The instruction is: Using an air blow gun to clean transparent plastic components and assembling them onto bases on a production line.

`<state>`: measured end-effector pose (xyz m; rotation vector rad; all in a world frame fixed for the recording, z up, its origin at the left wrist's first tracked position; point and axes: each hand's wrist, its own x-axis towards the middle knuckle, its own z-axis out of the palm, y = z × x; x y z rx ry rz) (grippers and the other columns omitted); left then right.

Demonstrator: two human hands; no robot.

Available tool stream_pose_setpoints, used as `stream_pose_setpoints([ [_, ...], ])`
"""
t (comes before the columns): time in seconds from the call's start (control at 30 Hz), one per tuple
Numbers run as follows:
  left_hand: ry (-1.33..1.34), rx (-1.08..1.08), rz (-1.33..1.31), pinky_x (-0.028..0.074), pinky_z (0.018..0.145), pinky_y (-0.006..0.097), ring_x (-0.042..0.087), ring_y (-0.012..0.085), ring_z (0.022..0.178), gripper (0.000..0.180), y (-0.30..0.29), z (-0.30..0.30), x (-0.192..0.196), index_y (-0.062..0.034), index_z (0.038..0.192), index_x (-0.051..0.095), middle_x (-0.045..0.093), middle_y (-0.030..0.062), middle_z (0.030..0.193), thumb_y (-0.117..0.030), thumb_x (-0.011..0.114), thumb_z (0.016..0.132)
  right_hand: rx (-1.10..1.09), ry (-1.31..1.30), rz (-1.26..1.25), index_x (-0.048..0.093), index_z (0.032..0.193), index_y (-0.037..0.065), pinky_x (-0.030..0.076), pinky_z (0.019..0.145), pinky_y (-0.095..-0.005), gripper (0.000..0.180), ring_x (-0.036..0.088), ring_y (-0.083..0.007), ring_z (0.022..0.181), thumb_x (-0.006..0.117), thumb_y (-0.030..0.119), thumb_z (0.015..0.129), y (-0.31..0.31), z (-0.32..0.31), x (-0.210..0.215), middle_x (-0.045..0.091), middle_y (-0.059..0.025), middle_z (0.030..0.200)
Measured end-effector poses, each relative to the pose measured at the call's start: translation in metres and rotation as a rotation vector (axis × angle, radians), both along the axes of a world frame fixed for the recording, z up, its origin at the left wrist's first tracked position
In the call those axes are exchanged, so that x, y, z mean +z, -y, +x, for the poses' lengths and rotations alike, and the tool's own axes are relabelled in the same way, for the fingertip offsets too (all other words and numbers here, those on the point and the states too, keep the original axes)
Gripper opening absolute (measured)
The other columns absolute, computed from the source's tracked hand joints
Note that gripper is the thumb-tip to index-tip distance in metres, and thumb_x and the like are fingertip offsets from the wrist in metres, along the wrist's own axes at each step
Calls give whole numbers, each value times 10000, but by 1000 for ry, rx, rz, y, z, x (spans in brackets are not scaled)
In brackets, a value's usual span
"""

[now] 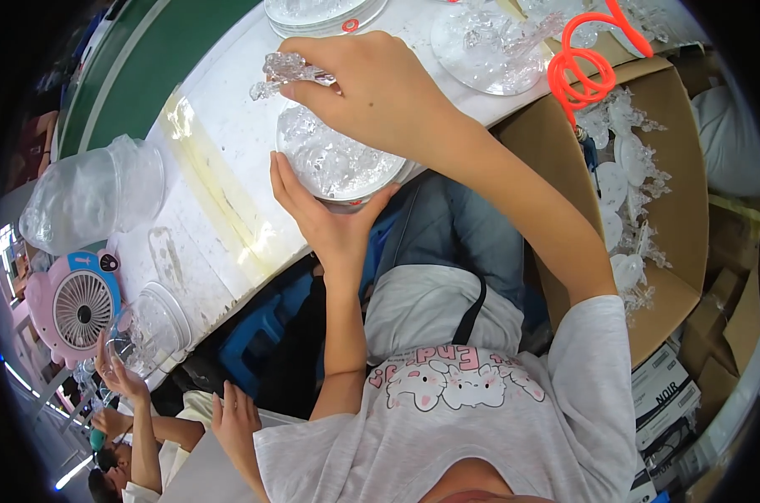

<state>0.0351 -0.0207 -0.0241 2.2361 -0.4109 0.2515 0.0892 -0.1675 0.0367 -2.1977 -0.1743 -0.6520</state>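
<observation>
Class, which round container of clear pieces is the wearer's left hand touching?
The container just below the right hand: the left hand cups its near rim, touching no other.

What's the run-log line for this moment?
right hand: pinching clear plastic pieces | left hand: holding round container at near rim | container contents: clear parts | right side: open cardboard box

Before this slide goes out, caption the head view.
Right hand pinches clear pieces near a round tub heaped with similar ones, its near side cupped by the left hand.
</observation>
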Motion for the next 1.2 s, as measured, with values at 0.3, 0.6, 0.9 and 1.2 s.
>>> stream_pose_setpoints([
  [0.3, 3, 12, -4, 248, 1053, 391, 271, 335, 1267, 1143, -1, -1, 2, 54, 1357, 191, 222, 201, 1362, -259, 883, 502, 47, -171, 660, 565, 1111, 31, 475, 799, -296, 408, 611, -212, 926, 646, 270, 790, 46, -34, -30, 618, -142, 1015],
  [0.6, 491, -20, 96, 174, 1016, 612, 111, 432, 1307, 789, -9, -17, -15, -148, 1209, 494, 160, 201, 1399, -346, 858, 537, -92, -507, 341, 602, 1063, 24, 462, 795, -288, 323, 607, -164, 878, 639, 173, 779, 46, -63, -35, 639, -91, 967],
  [0.9, 508, -162, 290, 68, 1070, 520, 63, 455, 1322, 320, 15, -15, -24, -292, 1037, 665, 318, 190, 1378, -199, 709, 734, -73, -494, 419, 602, 1044, 17, 458, 819, -303, 297, 602, -170, 895, 617, 138, 774, 45, -61, -38, 639, -99, 958],
  [1.2, 559, -211, 319, -40, 1061, 558, -74, 479, 1330, 321, 12, -8, -34, -279, 1078, 651, 264, 147, 1435, -159, 654, 780, -232, -381, 333, 587, 1010, 2, 493, 750, -325, 293, 631, -243, 852, 594, 147, 756, 26, -63, -43, 633, -148, 907],
])
